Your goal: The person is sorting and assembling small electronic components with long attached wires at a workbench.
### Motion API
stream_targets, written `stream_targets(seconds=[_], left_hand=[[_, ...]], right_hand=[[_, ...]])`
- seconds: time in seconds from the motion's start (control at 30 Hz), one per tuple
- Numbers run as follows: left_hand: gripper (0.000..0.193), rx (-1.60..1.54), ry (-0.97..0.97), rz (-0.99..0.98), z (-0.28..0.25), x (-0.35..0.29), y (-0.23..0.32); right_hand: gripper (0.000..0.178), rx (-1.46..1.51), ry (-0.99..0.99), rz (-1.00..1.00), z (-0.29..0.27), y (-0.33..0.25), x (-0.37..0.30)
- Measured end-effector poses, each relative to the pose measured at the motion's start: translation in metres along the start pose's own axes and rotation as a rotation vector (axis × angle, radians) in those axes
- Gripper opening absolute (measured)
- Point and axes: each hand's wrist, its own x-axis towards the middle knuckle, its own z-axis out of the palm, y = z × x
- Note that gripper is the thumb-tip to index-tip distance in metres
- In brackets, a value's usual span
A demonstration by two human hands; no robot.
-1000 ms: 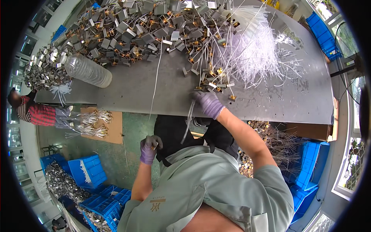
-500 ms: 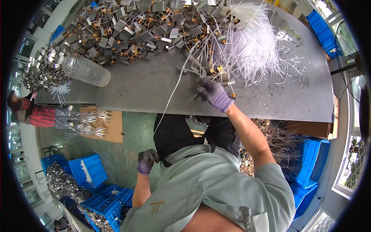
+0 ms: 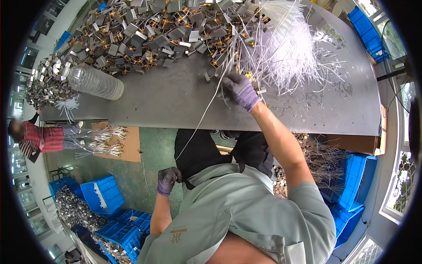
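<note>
My right hand [image 3: 241, 90], in a grey and purple glove, is over the table with its fingers bent at the near side of a tangle of white wires [image 3: 231, 59]. Small gold-coloured coil parts [image 3: 249, 75] lie beside it. Blur hides what is between those fingers. One long white wire [image 3: 203, 115] runs from the tangle over the table edge to my lap. My left hand [image 3: 167, 181], also gloved, is closed low by my left thigh, near that wire's lower end. Whether it grips the wire cannot be made out.
Grey block-shaped parts with copper coils [image 3: 145, 37] are heaped along the far side of the grey table [image 3: 176, 101]. A plastic bottle [image 3: 96, 82] lies at left, a bundle of translucent strands [image 3: 290, 57] at right. Blue crates [image 3: 102, 193] stand on the floor. Another person [image 3: 44, 137] is far left.
My right hand has moved slightly away from me and left, up to the wires. The wires near it have shifted. My left hand stays almost still. The other person's arm has moved.
</note>
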Motion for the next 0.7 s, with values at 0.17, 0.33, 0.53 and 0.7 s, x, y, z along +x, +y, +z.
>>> stream_targets(seconds=[0.17,0.33,0.53,0.7], left_hand=[[0.066,0.046,0.035,-0.090,-0.006,-0.005,0.000],[0.066,-0.009,0.035,-0.070,-0.012,-0.008,-0.007],[0.067,-0.002,0.072,-0.095,-0.011,-0.009,-0.003],[0.067,-0.141,0.033,0.001,-0.010,-0.006,0.002]], right_hand=[[0.022,-0.817,-0.057,-0.277,-0.002,0.021,0.029],[0.022,-0.146,0.067,0.004,0.001,-0.003,0.027],[0.025,0.416,0.094,-0.103,-0.013,0.001,0.034],[0.027,0.131,0.225,-0.215,-0.025,-0.028,0.019]])
